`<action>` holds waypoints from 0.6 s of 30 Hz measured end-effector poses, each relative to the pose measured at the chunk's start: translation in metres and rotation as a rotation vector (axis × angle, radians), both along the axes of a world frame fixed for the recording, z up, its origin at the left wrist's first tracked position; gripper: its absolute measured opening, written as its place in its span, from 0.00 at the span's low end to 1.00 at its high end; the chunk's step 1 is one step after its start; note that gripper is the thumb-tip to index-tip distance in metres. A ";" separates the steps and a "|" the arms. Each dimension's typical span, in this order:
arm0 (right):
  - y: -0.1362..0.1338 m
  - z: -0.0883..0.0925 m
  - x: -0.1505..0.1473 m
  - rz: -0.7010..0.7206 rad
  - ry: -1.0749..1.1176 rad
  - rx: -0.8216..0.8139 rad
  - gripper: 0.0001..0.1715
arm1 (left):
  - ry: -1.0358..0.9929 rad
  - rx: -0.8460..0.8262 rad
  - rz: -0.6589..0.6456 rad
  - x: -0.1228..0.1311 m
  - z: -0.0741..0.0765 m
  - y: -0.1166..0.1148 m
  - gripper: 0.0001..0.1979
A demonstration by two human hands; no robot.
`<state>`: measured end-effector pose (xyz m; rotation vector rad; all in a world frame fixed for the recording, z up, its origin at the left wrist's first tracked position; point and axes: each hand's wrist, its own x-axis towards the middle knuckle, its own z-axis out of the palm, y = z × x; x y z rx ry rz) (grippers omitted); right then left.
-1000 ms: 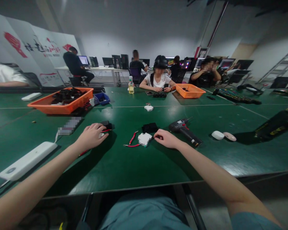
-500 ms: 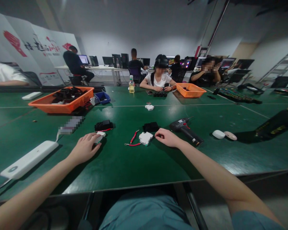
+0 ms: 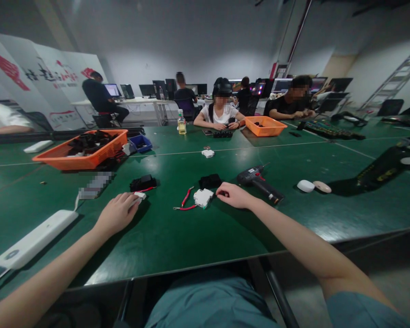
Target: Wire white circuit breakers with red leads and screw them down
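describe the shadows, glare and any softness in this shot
Head view: dark shadows beneath the left hand and right hand; head view: glare on the green tabletop, near its front edge at left and right; head view: fine detail on the cordless drill too soft to read.

Table (image 3: 177, 241) fills mid-frame. Centre: block (image 3: 202, 198), wires (image 3: 185, 200) left of it, box (image 3: 210, 180) behind, right hand (image 3: 235, 196) just right; drill (image 3: 260, 183) behind that hand, rightward. Left of centre: left hand (image 3: 118, 212) touching second block (image 3: 141, 196), second box (image 3: 142, 182) behind. Lower left: power strip (image 3: 36, 239). Upper left: basket (image 3: 71, 162), parts (image 3: 92, 142) inside, bin (image 3: 146, 148) at its right. Upper centre: bottle (image 3: 181, 124); right of it, second basket (image 3: 269, 130).
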<state>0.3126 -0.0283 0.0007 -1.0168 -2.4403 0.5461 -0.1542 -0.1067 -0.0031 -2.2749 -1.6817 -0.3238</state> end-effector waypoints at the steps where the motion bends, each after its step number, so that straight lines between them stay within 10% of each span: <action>1: 0.000 0.000 0.000 0.002 0.000 0.001 0.08 | -0.002 -0.002 -0.010 -0.001 -0.001 -0.001 0.20; 18: 0.000 -0.001 0.002 0.008 0.010 0.005 0.07 | -0.106 -0.070 -0.069 -0.006 -0.012 0.003 0.25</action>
